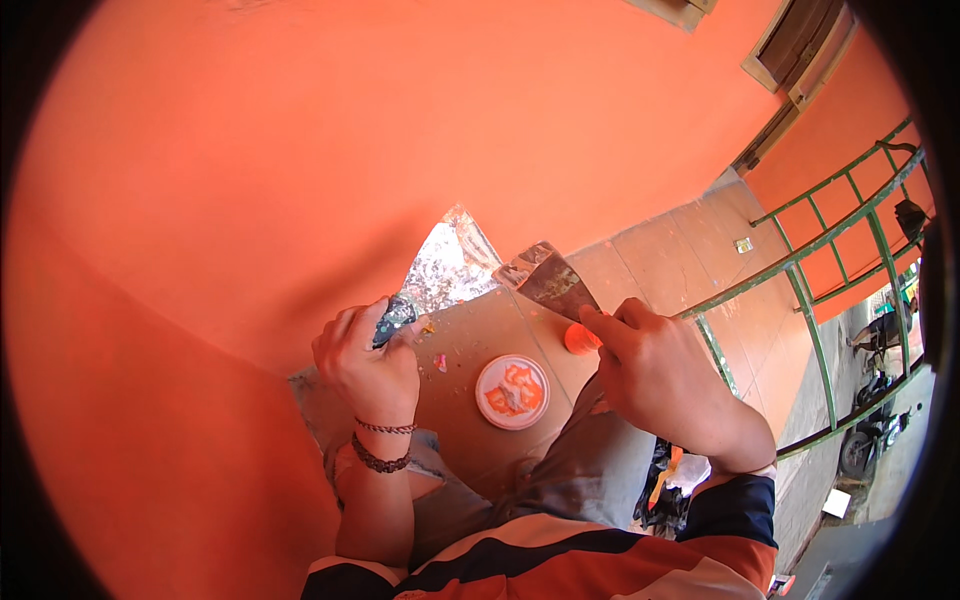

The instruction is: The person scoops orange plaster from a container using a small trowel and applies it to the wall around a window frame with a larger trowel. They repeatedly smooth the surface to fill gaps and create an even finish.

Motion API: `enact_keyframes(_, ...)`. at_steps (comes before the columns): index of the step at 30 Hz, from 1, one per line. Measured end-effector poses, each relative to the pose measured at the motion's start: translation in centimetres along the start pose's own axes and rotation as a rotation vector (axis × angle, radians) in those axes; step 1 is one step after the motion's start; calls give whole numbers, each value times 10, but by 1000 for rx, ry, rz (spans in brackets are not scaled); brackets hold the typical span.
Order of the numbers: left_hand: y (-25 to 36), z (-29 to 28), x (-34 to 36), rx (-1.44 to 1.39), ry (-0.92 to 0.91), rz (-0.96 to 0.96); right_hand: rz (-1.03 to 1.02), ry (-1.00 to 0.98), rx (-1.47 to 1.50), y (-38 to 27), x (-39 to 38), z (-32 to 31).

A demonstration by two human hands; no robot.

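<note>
My left hand [372, 362] is closed round the dark, paint-spotted handle of a wide putty knife [445, 265], whose silvery blade is smeared with paint and points up toward the orange wall. In my right hand [650, 365] is a second, narrower putty knife [560, 287] with a brownish, stained blade; my fingers hide its handle. The tip of that blade meets or overlaps the right edge of the wide blade, and pale filler shows at its end. Below and between my hands, a round white tub lid [513, 392] on the tiled floor carries orange and white paste.
An orange wall [300, 130] rises in front and to the left. Behind my right hand stands an orange-red container [581, 339]. Green metal railing [835, 235] runs along the right side, with a motorcycle [868, 430] beyond. Small scraps [440, 363] lie on the floor.
</note>
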State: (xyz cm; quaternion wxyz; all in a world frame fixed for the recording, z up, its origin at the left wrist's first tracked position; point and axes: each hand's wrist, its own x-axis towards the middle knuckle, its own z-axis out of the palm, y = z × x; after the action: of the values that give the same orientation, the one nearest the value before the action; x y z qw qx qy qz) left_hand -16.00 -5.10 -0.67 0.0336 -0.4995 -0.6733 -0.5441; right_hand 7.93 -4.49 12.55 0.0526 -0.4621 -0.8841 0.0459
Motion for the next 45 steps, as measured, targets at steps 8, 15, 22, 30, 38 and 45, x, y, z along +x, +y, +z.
enact_keyframes(8, 4, -1, -3, 71, -3, 82, -21, 51, -5, 0, 6, -5)
enact_keyframes(15, 4, -3, -2, 4, -19, -5, -23, -15, -75, 6, -4, 8)
enact_keyframes(22, 3, -3, 0, 6, -23, -8, -35, 36, 21, 1, 0, -10)
enact_keyframes(30, 1, 1, -1, -10, -14, 5, 7, 69, -49, -4, 19, 7)
enact_keyframes(38, -7, 3, -3, 31, -24, -14, -46, -2, -43, 14, -8, 11)
enact_keyframes(45, -23, 2, 10, 24, -192, -233, 226, -194, 716, 55, -16, -16)
